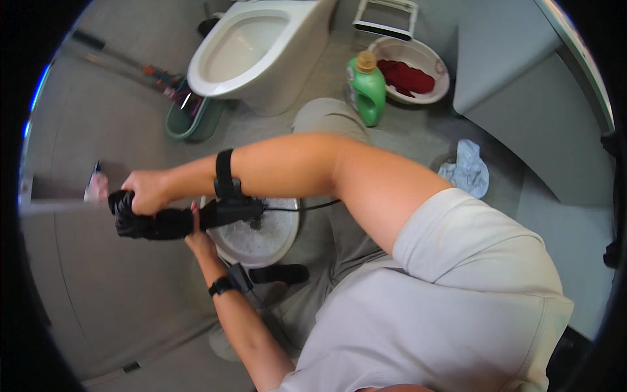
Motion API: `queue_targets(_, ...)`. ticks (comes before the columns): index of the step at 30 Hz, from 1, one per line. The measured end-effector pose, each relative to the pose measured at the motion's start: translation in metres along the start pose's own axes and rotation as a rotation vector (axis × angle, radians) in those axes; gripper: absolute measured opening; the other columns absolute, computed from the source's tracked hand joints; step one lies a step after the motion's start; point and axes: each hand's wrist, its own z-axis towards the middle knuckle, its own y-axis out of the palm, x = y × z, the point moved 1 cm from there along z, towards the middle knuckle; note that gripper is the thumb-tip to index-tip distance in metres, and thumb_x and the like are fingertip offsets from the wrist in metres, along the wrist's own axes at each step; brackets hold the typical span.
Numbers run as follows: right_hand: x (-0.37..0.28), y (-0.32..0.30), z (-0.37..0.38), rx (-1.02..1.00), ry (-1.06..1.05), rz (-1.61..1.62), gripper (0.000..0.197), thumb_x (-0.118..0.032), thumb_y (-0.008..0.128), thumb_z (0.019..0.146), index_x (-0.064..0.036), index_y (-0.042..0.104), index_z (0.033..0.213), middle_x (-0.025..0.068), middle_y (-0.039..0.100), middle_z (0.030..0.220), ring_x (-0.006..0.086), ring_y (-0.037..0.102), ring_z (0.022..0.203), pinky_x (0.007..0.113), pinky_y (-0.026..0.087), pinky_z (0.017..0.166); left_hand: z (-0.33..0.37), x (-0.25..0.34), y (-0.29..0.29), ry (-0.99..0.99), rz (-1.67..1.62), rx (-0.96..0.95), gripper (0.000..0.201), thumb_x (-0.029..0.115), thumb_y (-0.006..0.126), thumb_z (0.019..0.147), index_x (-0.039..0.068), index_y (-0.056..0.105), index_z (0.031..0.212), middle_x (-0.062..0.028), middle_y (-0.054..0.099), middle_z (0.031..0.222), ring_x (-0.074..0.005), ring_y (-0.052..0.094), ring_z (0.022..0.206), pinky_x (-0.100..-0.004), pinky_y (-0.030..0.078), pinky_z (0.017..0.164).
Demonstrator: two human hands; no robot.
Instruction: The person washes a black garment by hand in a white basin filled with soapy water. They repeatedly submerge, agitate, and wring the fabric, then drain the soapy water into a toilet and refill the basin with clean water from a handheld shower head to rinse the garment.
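A bunched, twisted black cloth (pixel 160 224) stretches between my hands, and its right end hangs over a white basin (pixel 295 228) of sudsy water. My right hand (pixel 149 191) reaches across from the right and is closed around the cloth's far left end. Below it, my left hand (pixel 201 243) wraps round the middle of the cloth, beside the basin's left rim; part of its fingers is hidden behind the cloth. Black bands with small devices sit on both wrists. A thin black cord runs right from near the cloth's end; what it joins I cannot tell.
A white toilet (pixel 287 59) stands ahead, with a green bucket (pixel 208 124) holding a mop to its left. A green detergent bottle (pixel 369 91) stands beside a basin (pixel 439 68) with red cloth (pixel 408 77). Light-blue cloth (pixel 467 168) lies at right, near a grey cabinet (pixel 529 111).
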Motion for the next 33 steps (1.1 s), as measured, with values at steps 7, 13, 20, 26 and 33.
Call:
queue_targets(7, 0.024, -0.074, -0.010, -0.250, 0.032, -0.446, 0.045, -0.017, 0.063, 0.080, -0.0024, 0.068, 0.122, 0.0152, 0.073, 0.113, 0.0256, 0.066, 0.103, 0.039, 0.051, 0.091, 0.009, 0.080, 0.001, -0.009, -0.042, -0.069, 0.037, 0.014, 0.061, 0.096, 0.002, 0.061, 0.131, -0.0116, 0.064, 0.130, -0.0259, 0.063, 0.116, -0.0409, 0.050, 0.102)
queue_targets(13, 0.065, -0.107, -0.038, -0.490, 0.067, -0.577, 0.052, -0.002, 0.058, 0.075, -0.0036, 0.065, 0.126, 0.0157, 0.070, 0.113, 0.0286, 0.066, 0.104, 0.036, 0.051, 0.092, 0.006, 0.142, 0.021, 0.065, -0.015, 0.122, 0.034, 0.000, 0.052, 0.094, -0.004, 0.062, 0.127, -0.0112, 0.068, 0.118, -0.0217, 0.065, 0.107, -0.0325, 0.051, 0.095)
queue_targets(20, 0.106, -0.077, -0.068, -0.401, 0.052, -0.794, 0.067, -0.008, 0.067, 0.071, -0.0028, 0.050, 0.135, 0.0216, 0.069, 0.108, 0.0357, 0.067, 0.099, 0.040, 0.052, 0.085, 0.000, 0.176, 0.039, 0.227, 0.894, 0.150, 0.036, -0.002, 0.060, 0.080, -0.001, 0.064, 0.115, -0.0058, 0.067, 0.099, -0.0172, 0.062, 0.089, -0.0288, 0.049, 0.081)
queue_targets(26, 0.099, -0.041, -0.063, -0.007, 0.076, -0.961, 0.079, -0.027, 0.082, 0.065, 0.0027, 0.053, 0.132, 0.0288, 0.069, 0.112, 0.0388, 0.071, 0.099, 0.040, 0.055, 0.090, 0.001, 0.179, 0.055, 0.495, 1.415, 0.095, 0.038, -0.002, 0.061, 0.075, 0.003, 0.062, 0.113, -0.0108, 0.067, 0.094, -0.0237, 0.066, 0.090, -0.0350, 0.053, 0.079)
queue_targets(33, 0.066, -0.034, -0.062, -0.038, 0.004, -0.897, 0.079, -0.036, 0.088, 0.066, -0.0006, 0.056, 0.129, 0.0268, 0.070, 0.107, 0.0445, 0.066, 0.104, 0.051, 0.053, 0.090, -0.016, 0.182, 0.076, 0.491, 1.147, -0.017, 0.022, -0.003, 0.065, 0.076, 0.001, 0.062, 0.097, -0.0194, 0.068, 0.089, -0.0343, 0.069, 0.091, -0.0422, 0.054, 0.080)
